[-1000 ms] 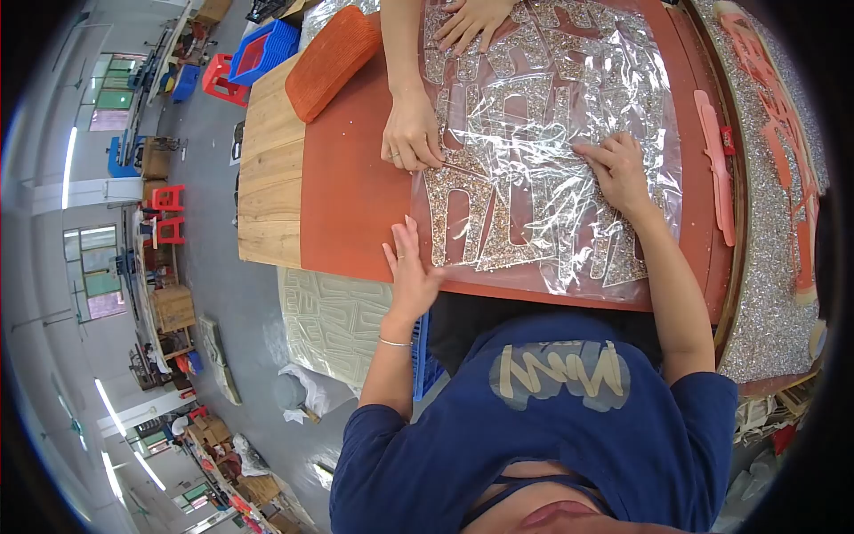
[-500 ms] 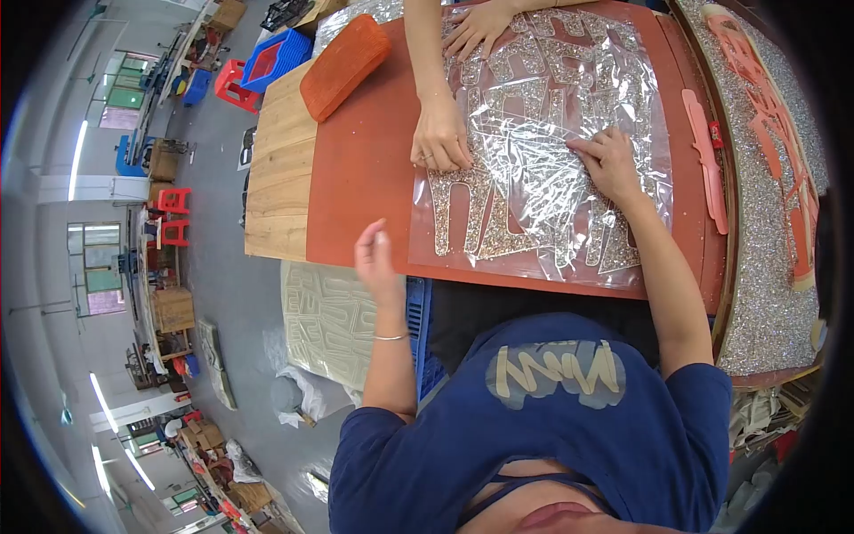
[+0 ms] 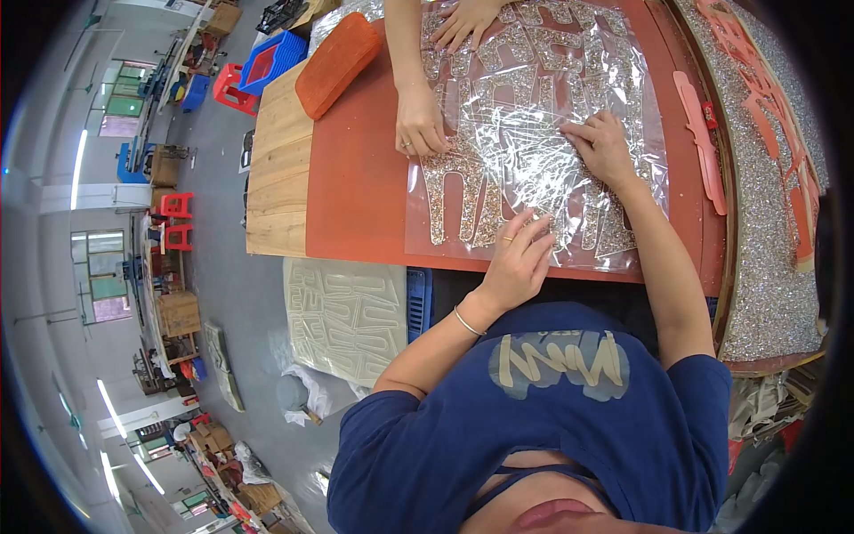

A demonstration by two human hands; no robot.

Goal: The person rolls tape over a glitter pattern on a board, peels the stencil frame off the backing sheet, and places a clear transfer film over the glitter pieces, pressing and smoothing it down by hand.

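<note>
A workshop with a grey floor [image 3: 236,311] fills the left side, lined with cluttered shelving, windows [image 3: 100,262] and bright tube lights. The tabletop [image 3: 356,209] is covered in smooth brick-red sheeting; its left end is bare pale wood [image 3: 280,187]. Along the right runs a surface of silvery glitter [image 3: 774,307], with torn coral scraps [image 3: 761,98] lying on it.

On the red sheeting, toward the tabletop's front edge, lies a large, shiny, wrinkled clear film [image 3: 654,169] over sparkling glitter shapes [image 3: 489,218], several with arch-like cutouts. Below the tabletop's edge is a pale panel [image 3: 347,311] of outlined shapes.

The wearer, in a navy T-shirt [image 3: 569,445], has the right hand [image 3: 600,147] on the film, index finger extended and the others partly curled; whether it pinches the film, I cannot tell. The left hand [image 3: 523,256] is half open over the film's front edge, fingers apart, with nothing visible in it. Opposite, a co-worker's hand [image 3: 421,125] bends its fingertips to the film's left edge; their other hand [image 3: 464,22] spreads flat.

Smaller things: an orange block [image 3: 338,64] at the upper left, stacked blue bins [image 3: 273,62], red stools [image 3: 177,206], a slim pink strip [image 3: 701,142].
</note>
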